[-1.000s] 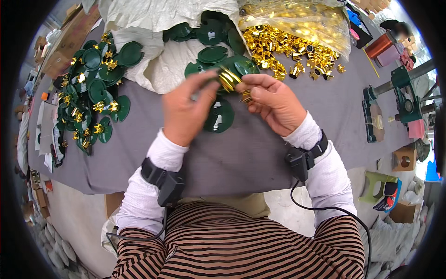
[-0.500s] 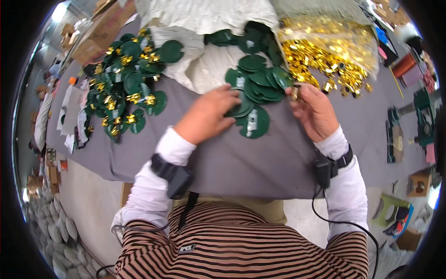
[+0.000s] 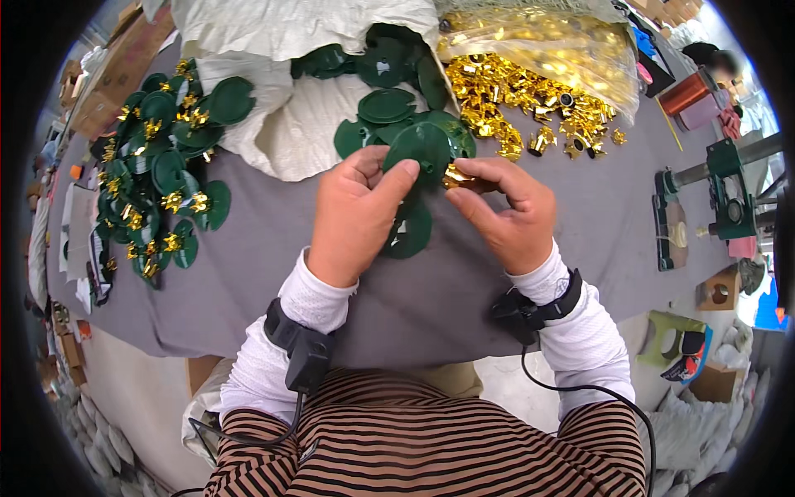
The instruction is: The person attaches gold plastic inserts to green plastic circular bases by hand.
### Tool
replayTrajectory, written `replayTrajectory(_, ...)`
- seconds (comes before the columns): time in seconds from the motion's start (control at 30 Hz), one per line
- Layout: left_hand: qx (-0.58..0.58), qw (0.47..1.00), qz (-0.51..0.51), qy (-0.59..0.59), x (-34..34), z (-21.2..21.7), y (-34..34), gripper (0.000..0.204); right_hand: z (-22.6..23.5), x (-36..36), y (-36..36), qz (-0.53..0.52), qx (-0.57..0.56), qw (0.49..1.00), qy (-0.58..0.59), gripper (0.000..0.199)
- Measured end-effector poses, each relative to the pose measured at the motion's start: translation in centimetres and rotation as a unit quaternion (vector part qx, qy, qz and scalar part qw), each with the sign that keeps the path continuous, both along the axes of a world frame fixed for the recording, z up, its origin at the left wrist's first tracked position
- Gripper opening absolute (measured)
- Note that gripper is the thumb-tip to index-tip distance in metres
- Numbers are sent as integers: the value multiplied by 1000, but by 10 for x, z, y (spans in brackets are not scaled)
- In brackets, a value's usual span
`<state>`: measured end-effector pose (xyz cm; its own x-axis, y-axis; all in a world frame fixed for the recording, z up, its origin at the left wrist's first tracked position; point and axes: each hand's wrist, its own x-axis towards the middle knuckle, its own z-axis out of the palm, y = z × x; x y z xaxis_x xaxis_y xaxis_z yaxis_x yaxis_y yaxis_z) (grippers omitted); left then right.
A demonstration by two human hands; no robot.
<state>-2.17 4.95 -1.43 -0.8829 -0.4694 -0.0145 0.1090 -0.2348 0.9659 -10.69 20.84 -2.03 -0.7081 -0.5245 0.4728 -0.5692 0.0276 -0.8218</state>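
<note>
My left hand (image 3: 358,207) pinches a round green plastic disc (image 3: 421,151) by its lower left side and holds it up over the table. Close to the disc's right edge, my right hand (image 3: 503,205) grips a small shiny gold clip (image 3: 457,176) between thumb and fingers. Whether clip and disc touch, I cannot tell. Behind my hands lies a pile of loose green discs (image 3: 386,106), partly covered by the held one. One more green disc (image 3: 411,235) lies on the cloth below my fingers.
At the left is a heap of green discs fitted with gold clips (image 3: 166,170). A white woven sack (image 3: 290,149) opens at the back, with green discs inside. Loose gold clips (image 3: 489,112) spill from a clear bag (image 3: 546,50). A green metal tool (image 3: 732,186) stands at the right.
My left hand has picked up a green disc from the pile and brought it to the middle. My right hand has moved left with the gold clip, toward the disc. The view has shifted right.
</note>
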Motion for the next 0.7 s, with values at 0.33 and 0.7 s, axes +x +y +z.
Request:
replayTrajectory(0.33,-342,938,-6,48,6,-13,22,29,-4,-3,5,-31,12,999,19,25)
replayTrajectory(0.7,-363,931,27,11,5,-13,2,26,2,-15,4,48,-23,972,-230,32)
